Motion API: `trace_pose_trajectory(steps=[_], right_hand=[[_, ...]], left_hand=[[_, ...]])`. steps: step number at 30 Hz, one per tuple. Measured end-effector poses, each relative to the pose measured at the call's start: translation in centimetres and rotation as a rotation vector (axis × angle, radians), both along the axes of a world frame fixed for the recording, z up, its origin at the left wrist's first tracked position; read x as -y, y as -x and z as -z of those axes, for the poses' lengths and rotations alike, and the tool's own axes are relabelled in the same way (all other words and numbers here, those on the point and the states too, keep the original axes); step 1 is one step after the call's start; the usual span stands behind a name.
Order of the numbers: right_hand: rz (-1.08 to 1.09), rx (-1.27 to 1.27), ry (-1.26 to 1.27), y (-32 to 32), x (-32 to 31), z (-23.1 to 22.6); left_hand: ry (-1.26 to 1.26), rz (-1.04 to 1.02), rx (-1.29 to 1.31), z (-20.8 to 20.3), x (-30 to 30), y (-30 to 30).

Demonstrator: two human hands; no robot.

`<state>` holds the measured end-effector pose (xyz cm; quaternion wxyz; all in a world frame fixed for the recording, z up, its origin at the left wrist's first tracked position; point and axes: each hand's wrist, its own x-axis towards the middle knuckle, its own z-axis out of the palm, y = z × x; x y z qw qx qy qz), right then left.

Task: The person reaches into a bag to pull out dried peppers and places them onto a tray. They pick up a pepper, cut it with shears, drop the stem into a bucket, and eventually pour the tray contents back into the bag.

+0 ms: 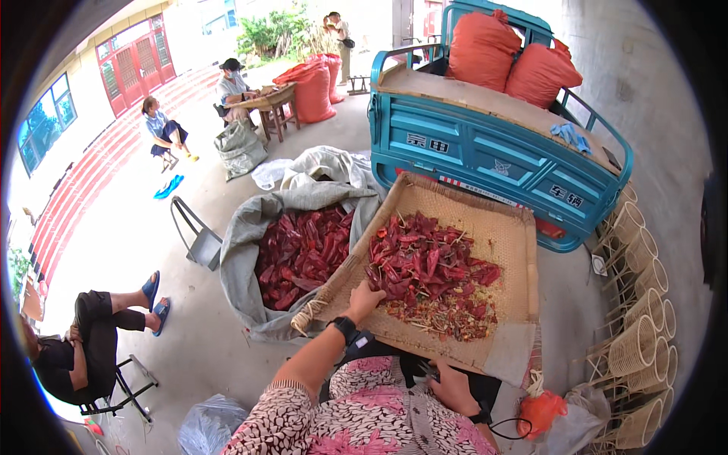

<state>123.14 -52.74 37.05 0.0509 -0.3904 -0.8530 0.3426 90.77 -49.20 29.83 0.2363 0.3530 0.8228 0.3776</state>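
Note:
A heap of dried red chili peppers [425, 254] lies on a shallow woven tray [512, 227] in front of me, with stems, seeds and broken bits at its near side. My left hand [366, 298], with a dark watch on the wrist, reaches over the tray to the heap's left edge. Its fingers are closed on a pepper there, partly hidden. Close to my lap, below the tray's near edge, my right hand [453, 385] is closed around a small dark object I cannot make out. Left of the tray stands an open grey sack [239, 262] full of dried red peppers.
A blue cargo tricycle [470, 133] carrying red sacks [485, 49] stands beyond the tray. Wicker baskets [633, 353] line the right side. A person [95, 341] sits at the left; others are farther back near a wooden table [273, 98]. A plastic bag [212, 425] lies at lower left.

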Motion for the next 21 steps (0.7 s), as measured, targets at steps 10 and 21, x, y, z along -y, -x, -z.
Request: trace_pose_trajectory(steps=[10,21], right_hand=[[0.284,-0.506,0.132,1.8,-4.2,0.1],[0.566,-0.892,0.558,6.0,-5.0,3.5]], left_hand=[[-0.423,0.393,0.08,-5.5,0.8,-7.4],[-0.324,0.595,0.449,-1.0,3.2,-12.5]])
